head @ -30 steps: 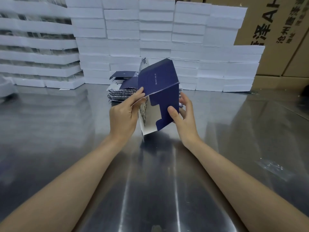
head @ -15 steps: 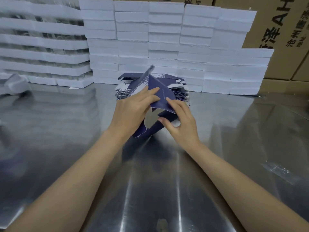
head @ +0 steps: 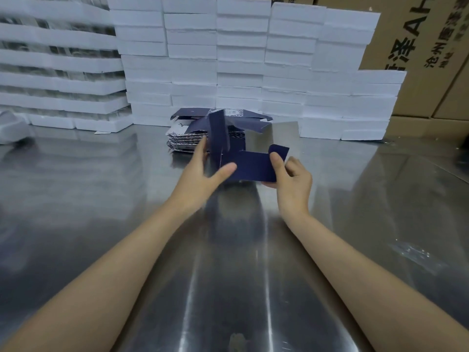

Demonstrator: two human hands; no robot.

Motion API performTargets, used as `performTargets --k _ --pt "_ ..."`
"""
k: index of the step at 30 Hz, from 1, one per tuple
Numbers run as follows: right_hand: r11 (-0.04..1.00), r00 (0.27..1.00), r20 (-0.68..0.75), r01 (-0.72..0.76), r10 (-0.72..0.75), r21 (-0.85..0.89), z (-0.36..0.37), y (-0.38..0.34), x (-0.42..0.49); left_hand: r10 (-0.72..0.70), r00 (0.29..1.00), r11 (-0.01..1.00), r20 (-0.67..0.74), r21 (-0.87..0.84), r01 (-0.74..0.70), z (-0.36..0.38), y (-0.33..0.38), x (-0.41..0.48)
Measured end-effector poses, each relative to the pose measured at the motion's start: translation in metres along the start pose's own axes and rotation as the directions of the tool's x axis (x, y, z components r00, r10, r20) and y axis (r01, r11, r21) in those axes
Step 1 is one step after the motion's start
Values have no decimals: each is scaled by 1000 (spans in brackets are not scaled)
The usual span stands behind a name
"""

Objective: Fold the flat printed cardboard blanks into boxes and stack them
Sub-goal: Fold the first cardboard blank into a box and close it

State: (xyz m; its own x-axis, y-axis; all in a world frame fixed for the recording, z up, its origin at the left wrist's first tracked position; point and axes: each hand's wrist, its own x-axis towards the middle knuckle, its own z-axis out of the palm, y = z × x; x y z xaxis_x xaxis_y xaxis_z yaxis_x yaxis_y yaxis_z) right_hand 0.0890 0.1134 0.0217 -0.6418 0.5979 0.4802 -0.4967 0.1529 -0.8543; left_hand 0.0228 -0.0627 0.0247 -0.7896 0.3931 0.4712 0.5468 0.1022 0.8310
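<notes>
Steel counter [head: 228, 275] spreads wide before stacked white foam boxes [head: 241, 59] and a pile of flat blanks [head: 185, 141]. Just nearer, the left hand [head: 203, 171] grips the left edge of the half-folded navy blank [head: 253, 166]; the right hand [head: 291, 179] pinches its right edge.

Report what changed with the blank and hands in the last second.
The blue blank, held up tilted, was pressed down toward the table and is now opened out, one panel upright. The right hand now pinches its rounded flap; the left hand holds the front panel. The pile of flat blanks and white stacks stayed put.
</notes>
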Motion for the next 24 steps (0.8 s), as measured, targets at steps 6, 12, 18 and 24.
performTargets --k 6,12,18,24 --pt "994 1000 21 11 -9 -109 -2 1 0 37 998 995 -57 -88 -41 10 -18 -3" --pt "917 980 20 191 -196 -350 -3 4 0 104 991 992 -81 73 -98 15 -15 -8" --pt "883 935 187 348 -302 -314 -3 -6 -2 52 995 999 -89 -5 -53 18 -18 -8" --pt "852 900 258 421 -350 -310 -11 -7 4 9 989 977 -149 -209 -41 18 -13 -8"
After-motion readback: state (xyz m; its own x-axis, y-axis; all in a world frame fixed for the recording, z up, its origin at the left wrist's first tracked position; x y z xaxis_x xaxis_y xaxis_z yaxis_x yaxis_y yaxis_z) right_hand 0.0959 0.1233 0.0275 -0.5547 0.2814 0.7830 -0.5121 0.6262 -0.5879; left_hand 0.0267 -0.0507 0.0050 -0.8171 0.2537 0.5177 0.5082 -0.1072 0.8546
